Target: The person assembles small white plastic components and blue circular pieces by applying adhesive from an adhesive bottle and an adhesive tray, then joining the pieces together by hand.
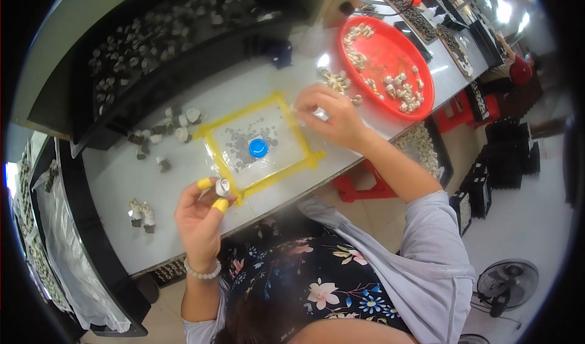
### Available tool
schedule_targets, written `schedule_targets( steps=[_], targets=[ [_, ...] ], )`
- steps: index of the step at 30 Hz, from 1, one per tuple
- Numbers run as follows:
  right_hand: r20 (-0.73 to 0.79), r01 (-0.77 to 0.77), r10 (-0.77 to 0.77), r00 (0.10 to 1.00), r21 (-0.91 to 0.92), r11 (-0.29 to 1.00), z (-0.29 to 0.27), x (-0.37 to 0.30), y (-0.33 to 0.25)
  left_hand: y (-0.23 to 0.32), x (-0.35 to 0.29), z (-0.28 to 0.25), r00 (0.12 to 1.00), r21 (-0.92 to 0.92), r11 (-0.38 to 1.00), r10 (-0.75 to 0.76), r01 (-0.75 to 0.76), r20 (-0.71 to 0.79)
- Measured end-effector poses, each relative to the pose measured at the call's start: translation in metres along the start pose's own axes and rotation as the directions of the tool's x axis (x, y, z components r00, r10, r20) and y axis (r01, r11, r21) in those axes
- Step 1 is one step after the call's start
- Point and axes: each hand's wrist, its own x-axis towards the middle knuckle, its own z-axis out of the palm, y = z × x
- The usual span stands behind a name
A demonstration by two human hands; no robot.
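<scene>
My left hand, with yellow covers on its fingertips, pinches a small round white piece with a dark rim, just off the near left corner of a sheet framed in yellow tape. On that sheet sits a round blue cap, amid grey round smudges. My right hand is closed, fingers bent, at the sheet's far right corner; whatever its fingertips hold is too small to make out. Beyond it lies a small heap of pale pieces.
A red oval tray with clusters of white pieces stands at the right. Loose white-and-dark pieces lie left of the sheet, and two more nearer me. A dark shelf full of pieces borders the table's far left. Below its right edge is a red stool.
</scene>
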Motion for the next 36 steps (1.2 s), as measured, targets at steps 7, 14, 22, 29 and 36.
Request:
schedule_targets(
  steps=[7,14,22,29,36],
  targets=[
    [0.194,-0.298,0.256,0.947,0.229,0.927,0.018,-0.017,-0.029,-0.019,0.004,0.008,0.998,-0.203,0.977,-0.055,0.061,0.038],
    [0.114,0.018,-0.019,0.993,0.011,1.000,0.021,-0.023,-0.016,-0.019,0.001,0.013,0.998,-0.132,0.990,-0.057,0.057,0.006],
    [0.282,-0.257,0.238,0.929,0.031,0.966,0.013,-0.019,-0.024,-0.025,0.003,0.010,0.998,-0.084,0.996,0.038,-0.034,0.053],
    [0.214,-0.211,0.211,0.954,-0.021,0.977,0.018,-0.015,-0.028,-0.019,0.000,0.009,0.999,-0.170,0.985,-0.029,0.036,0.040],
    [0.198,0.005,0.014,0.980,-0.098,0.995,0.019,-0.016,-0.018,-0.020,0.002,0.008,0.995,-0.339,0.938,-0.041,0.068,0.086]
  ],
)
